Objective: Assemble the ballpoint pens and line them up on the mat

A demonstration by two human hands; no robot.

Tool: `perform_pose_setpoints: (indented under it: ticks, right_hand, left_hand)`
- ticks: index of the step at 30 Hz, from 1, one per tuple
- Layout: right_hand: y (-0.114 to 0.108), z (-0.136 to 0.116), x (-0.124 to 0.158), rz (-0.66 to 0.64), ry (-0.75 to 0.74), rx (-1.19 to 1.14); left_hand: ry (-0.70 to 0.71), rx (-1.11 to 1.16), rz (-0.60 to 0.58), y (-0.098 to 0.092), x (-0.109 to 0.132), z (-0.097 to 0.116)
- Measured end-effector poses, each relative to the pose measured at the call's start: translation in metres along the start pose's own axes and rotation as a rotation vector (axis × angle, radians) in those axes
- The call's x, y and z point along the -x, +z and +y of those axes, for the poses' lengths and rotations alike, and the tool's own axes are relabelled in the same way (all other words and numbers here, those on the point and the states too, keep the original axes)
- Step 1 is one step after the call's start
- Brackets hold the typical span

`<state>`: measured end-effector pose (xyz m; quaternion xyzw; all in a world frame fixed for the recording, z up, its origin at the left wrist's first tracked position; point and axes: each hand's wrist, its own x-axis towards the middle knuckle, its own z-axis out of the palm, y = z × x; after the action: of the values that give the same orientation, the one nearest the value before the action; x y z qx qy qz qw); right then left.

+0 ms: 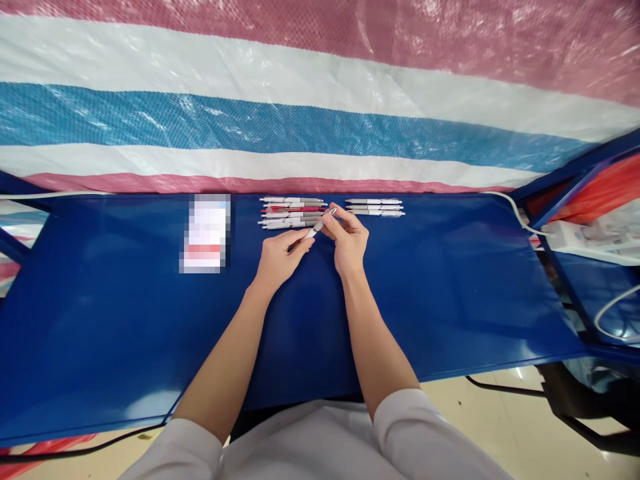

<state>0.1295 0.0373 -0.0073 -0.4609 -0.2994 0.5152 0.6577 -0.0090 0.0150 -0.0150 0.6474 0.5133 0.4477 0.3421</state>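
Note:
Between my two hands, above the blue table, is a white pen [317, 229] with a grey grip and a silver tip pointing up to the right. My left hand [284, 257] pinches its lower white end. The fingers of my right hand [349, 239] close around the tip end. Just beyond my hands lies a row of several pens [290, 217], mostly white and grey, with a red one [290, 210] among them. To the right of that row, a smaller group of white and grey pens [374, 208] lies side by side.
A blurred white sheet or screen with a red band [205, 233] lies left of the pens on the blue table [425, 300]. Striped plastic sheeting [300, 127] hangs behind the table. At the right stand a blue frame and a white power strip [590, 240] with a cable.

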Motion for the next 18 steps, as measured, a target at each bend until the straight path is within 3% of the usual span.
perform_pose_setpoints:
  ticks: [4,6,9,14,18]
  right_hand:
    - [-0.001,-0.002,0.000,-0.065,0.043,-0.048]
    - [-0.002,-0.004,0.001,-0.107,0.059,-0.075]
    - [-0.002,-0.005,0.001,-0.121,0.064,-0.116]
    - [-0.001,-0.005,0.001,-0.100,0.058,-0.118]
    - [-0.001,-0.005,0.002,-0.091,0.048,-0.112]
  left_hand:
    - [-0.162,0.196,-0.237,-0.012,-0.005,0.001]
    - [-0.190,0.225,-0.282,-0.016,-0.006,0.001]
    - [-0.227,0.270,-0.245,-0.015,-0.006,0.000]
    - [-0.250,0.315,-0.084,-0.009,-0.004,0.000]
    - [-0.270,0.339,-0.191,-0.014,-0.006,0.004]
